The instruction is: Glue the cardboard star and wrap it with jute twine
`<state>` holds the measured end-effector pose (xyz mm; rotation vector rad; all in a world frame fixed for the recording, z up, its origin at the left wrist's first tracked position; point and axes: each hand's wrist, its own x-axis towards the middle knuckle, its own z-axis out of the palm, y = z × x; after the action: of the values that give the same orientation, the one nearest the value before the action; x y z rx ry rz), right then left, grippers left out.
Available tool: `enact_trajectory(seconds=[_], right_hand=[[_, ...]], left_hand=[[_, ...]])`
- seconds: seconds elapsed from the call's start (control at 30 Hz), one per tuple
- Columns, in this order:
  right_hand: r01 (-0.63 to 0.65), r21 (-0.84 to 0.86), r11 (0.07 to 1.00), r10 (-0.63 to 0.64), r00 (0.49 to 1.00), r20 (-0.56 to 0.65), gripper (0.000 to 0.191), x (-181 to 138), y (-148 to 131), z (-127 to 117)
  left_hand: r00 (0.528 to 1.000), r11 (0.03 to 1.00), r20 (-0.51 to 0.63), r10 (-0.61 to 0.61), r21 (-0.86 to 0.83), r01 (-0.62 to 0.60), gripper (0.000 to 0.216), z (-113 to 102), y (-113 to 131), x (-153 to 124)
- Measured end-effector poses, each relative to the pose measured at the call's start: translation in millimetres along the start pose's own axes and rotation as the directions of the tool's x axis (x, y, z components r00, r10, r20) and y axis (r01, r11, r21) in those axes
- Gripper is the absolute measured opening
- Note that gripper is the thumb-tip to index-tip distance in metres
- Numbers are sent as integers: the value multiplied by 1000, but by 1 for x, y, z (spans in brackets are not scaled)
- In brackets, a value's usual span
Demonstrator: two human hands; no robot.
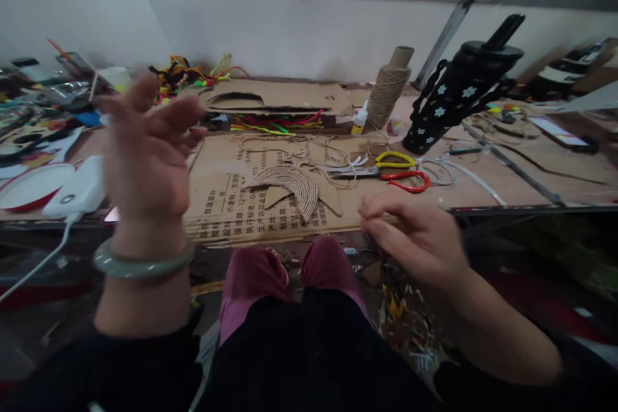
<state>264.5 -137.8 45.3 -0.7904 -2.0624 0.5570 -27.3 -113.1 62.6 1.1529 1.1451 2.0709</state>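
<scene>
Far left, a red-rimmed white disc point(36, 185) is set beside a white device point(80, 192) with a cable. Next, the left hand point(154, 154) is held raised, blurred, its fingers spread apart; a pale green bangle point(142, 261) is worn at the wrist. Bright cords point(188, 74) are heaped behind it. In the middle, a printed cardboard sheet point(219, 209) is laid flat; on it the twine-covered crescent point(303, 185) is placed, partly over a cut cardboard piece point(331, 196). A small glue bottle point(360, 119) is stood behind, near a twine spool point(391, 95). Scissors point(404, 175) with yellow and red handles are left right of the crescent. Right hand point(418, 235) is held near the scissors, thumb and forefinger drawn together; whether anything is pinched cannot be told. Farther right, a black flowered tumbler point(451, 93) is seen tilted, then a phone point(560, 132), screen lit
</scene>
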Motion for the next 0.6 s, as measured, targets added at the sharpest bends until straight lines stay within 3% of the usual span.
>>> enact_trajectory(seconds=[0.07,0.13,0.2,0.3,0.4,0.6], right_hand=[[-59,-168,984,69,996,53,8,19,35,15],[-107,-320,941,160,976,145,13,38,67,26],[-100,-503,858,252,936,245,19,56,90,33],[-50,-570,820,254,925,284,25,82,109,43],[38,-601,798,219,911,349,28,110,117,58],[133,-631,764,217,868,447,27,154,131,86]], left_hand=[[994,998,96,-57,27,54,33,21,-28,12],[965,962,225,-135,263,73,32,38,-54,21],[937,933,303,-175,354,59,31,51,-75,27],[818,735,519,-246,650,-191,35,61,-97,33],[801,669,538,-262,699,-251,30,64,-111,39],[828,585,501,-251,760,-282,39,61,-125,47]])
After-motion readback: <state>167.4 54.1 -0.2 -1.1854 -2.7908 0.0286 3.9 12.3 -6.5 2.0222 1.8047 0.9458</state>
